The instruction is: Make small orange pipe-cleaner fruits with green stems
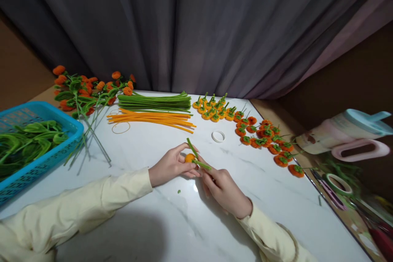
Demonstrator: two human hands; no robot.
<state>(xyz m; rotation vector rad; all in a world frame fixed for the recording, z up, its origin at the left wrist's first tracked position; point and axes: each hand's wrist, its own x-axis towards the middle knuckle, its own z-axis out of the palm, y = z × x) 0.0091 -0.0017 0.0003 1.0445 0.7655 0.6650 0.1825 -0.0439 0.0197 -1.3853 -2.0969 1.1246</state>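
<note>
Near the middle of the white marbled table [147, 213], a small orange-yellow ball [189, 158] sits between my hands, with green fuzzy stems [202, 165] sticking out from it. My left hand [172, 166] pinches the ball from the left, its fingers curled round it. From the right, my right hand [222, 188] has its fingers closed at the green stems, close to my left fingertips. Behind them lie a bundle of green stems [155, 103] and a bundle of orange stems [152, 119].
A blue basket [72, 141] of green leaves and orange flowers [84, 90] are at left. Yellow flower heads [215, 108], orange ones [264, 135] and a white ring [218, 136] lie beyond my hands. At right are a tumbler [334, 131], tape [339, 184] and scissors [331, 194].
</note>
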